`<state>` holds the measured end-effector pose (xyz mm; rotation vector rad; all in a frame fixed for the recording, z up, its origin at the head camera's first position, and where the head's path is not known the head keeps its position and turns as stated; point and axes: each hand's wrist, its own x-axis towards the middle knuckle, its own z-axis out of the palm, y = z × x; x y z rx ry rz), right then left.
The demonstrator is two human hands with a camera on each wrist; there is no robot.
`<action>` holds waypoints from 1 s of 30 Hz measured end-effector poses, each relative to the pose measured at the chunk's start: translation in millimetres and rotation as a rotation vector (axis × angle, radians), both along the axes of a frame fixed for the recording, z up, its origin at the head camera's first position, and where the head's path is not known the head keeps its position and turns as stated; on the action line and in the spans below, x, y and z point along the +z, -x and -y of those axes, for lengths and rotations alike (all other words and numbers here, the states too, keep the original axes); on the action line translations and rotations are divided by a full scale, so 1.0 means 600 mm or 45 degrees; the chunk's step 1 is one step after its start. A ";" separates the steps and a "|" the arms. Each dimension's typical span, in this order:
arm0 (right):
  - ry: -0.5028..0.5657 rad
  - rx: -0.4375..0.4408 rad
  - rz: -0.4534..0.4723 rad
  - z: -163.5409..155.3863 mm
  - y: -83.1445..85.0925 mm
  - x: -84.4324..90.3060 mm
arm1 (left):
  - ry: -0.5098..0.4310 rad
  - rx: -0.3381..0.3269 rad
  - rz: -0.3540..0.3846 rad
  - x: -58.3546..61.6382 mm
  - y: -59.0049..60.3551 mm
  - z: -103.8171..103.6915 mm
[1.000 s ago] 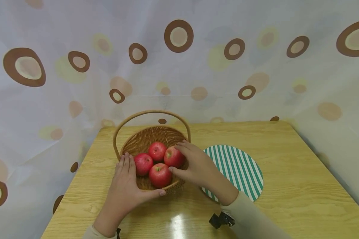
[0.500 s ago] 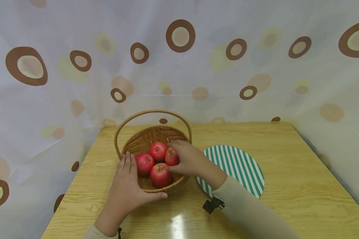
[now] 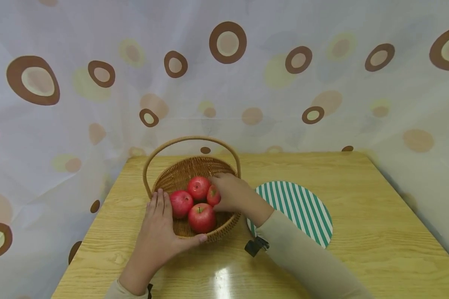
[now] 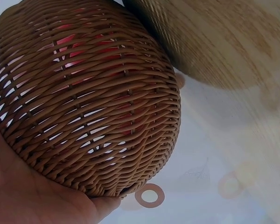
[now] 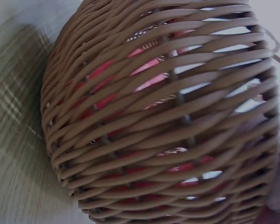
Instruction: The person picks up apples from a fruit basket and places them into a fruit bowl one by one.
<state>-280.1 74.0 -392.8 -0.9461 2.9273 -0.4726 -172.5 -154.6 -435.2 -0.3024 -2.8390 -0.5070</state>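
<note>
A wicker basket with a hoop handle stands on the wooden table and holds several red apples. My left hand lies flat against the basket's left side, fingers straight, with the thumb along its front wall. My right hand reaches in over the right rim, fingers curled round the right-hand apple, which it mostly hides. The back apple, left apple and front apple lie free. Both wrist views show the basket wall close up, red showing through the weave.
A round green-and-white striped mat lies flat just right of the basket, partly under my right forearm. A curtain with brown rings hangs behind and beside the table. The table's right half is bare wood.
My right hand has slid left, further into the basket, and its fingers have closed round the right-hand apple. The left hand and the basket have stayed put.
</note>
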 end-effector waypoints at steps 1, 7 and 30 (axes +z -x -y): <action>-0.029 -0.002 -0.007 0.001 0.001 -0.001 | -0.004 0.000 0.003 0.000 0.000 0.000; -0.156 -0.022 -0.056 0.008 0.005 -0.009 | -0.017 0.000 0.004 0.002 -0.002 -0.003; -0.226 -0.051 -0.099 0.013 0.004 -0.023 | -0.046 0.026 0.033 -0.004 -0.004 -0.003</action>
